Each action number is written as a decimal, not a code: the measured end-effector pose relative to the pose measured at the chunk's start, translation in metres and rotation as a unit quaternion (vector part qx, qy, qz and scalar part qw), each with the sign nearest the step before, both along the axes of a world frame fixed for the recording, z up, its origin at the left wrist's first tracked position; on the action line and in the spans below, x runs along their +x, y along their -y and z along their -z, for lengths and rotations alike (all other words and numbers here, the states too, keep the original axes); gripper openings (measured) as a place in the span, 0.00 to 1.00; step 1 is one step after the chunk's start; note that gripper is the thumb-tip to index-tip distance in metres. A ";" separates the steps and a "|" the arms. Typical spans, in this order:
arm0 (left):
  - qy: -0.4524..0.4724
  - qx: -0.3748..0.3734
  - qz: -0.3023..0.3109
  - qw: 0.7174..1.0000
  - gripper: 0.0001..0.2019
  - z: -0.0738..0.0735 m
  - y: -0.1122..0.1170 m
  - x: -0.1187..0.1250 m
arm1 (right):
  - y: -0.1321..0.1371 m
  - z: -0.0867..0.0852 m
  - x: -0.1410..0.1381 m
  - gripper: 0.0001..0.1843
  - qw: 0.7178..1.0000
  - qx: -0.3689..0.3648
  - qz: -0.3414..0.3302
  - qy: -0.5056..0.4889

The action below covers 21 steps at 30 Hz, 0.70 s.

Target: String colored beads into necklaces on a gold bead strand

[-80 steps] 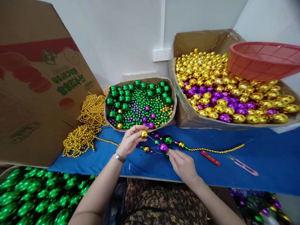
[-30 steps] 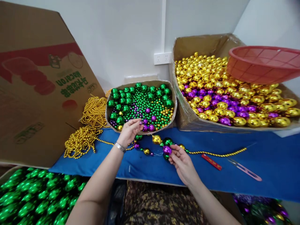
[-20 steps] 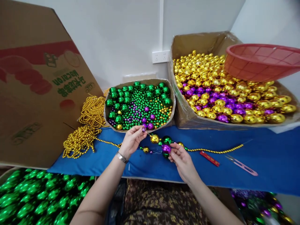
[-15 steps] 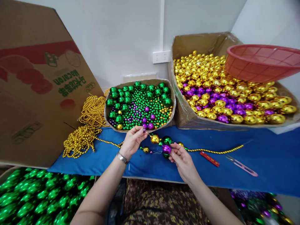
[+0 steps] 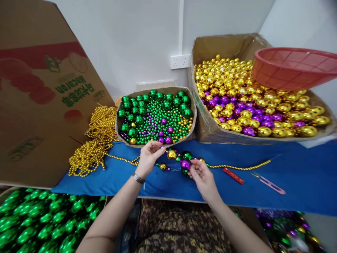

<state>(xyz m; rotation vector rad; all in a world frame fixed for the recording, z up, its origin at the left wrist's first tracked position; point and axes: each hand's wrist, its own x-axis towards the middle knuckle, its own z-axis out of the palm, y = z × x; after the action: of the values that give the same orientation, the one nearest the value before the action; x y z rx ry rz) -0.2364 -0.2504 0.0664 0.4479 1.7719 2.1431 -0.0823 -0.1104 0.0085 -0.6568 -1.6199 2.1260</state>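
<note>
My left hand, with a watch on the wrist, pinches a small purple bead that is mostly hidden by the fingertips. My right hand grips a shiny purple ball between thumb and fingers. That ball belongs to a cluster with a large green ball and a gold ball, strung between both hands. Below, a smaller gold ball and thin clear thread lie on the blue cloth. A gold bead strand runs right from the cluster.
Behind my hands stands a box of green, purple and gold beads. A bigger box of gold and purple balls, with a red basket, stands right. Pink thread snips and a red packet lie right; gold bead strands lie left.
The view has shifted slightly. My left thumb has closed further over the small purple bead, which shows less now. My right hand keeps its grip on the purple ball.
</note>
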 end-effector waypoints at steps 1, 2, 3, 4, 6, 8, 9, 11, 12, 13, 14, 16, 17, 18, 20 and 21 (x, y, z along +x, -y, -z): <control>-0.005 -0.004 0.006 1.000 0.13 0.000 -0.001 0.002 | 0.000 0.001 -0.001 0.20 1.000 0.002 0.002 0.001; 0.000 -0.002 0.013 1.000 0.13 0.000 -0.003 0.004 | 0.000 0.002 -0.002 0.20 1.000 -0.002 0.003 0.001; 0.009 0.003 0.020 1.000 0.12 -0.001 -0.006 0.006 | -0.001 0.003 -0.002 0.20 1.000 -0.009 0.004 0.000; 0.018 0.007 0.029 0.999 0.12 -0.003 -0.009 0.009 | -0.003 0.004 -0.002 0.20 1.000 -0.018 0.004 0.000; 0.022 0.011 0.052 0.998 0.11 -0.007 -0.017 0.014 | -0.008 0.006 0.002 0.20 1.000 -0.030 0.009 -0.001; 0.005 0.005 0.090 0.996 0.10 -0.012 -0.028 0.022 | -0.015 0.008 0.009 0.21 0.999 -0.031 0.017 0.004; -0.009 0.000 0.113 0.994 0.09 -0.014 -0.035 0.026 | -0.020 0.009 0.014 0.21 0.999 -0.028 0.023 0.010; -0.049 -0.006 0.160 0.986 0.08 -0.017 -0.049 0.036 | -0.032 0.014 0.026 0.22 0.999 -0.011 0.032 0.033; -0.073 -0.011 0.183 0.980 0.08 -0.017 -0.056 0.041 | -0.038 0.018 0.033 0.22 0.998 0.004 0.029 0.052; -0.100 -0.016 0.202 0.974 0.07 -0.017 -0.062 0.045 | -0.045 0.021 0.039 0.21 0.997 0.026 0.021 0.074; -0.126 -0.023 0.215 0.968 0.07 -0.017 -0.069 0.049 | -0.052 0.023 0.046 0.20 0.993 0.059 0.012 0.097; -0.174 -0.036 0.224 0.958 0.06 -0.016 -0.079 0.055 | -0.063 0.024 0.058 0.17 0.980 0.147 0.013 0.135; -0.193 -0.041 0.224 0.954 0.06 -0.017 -0.083 0.056 | -0.067 0.021 0.063 0.16 0.971 0.193 0.024 0.142; -0.209 -0.044 0.223 0.951 0.06 -0.018 -0.086 0.058 | -0.069 0.016 0.066 0.15 0.962 0.231 0.038 0.140; -0.225 -0.045 0.226 0.947 0.06 -0.023 -0.092 0.060 | -0.071 0.002 0.068 0.17 0.953 0.274 0.056 0.114; -0.226 -0.043 0.228 0.946 0.06 -0.027 -0.094 0.061 | -0.070 -0.007 0.067 0.18 0.951 0.287 0.053 0.098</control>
<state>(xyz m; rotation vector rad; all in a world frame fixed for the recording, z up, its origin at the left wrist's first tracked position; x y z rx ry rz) -0.1755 -0.1565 0.0936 1.2708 1.7427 1.7175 -0.0156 -0.0406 0.0153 -0.7464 -2.1213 1.4329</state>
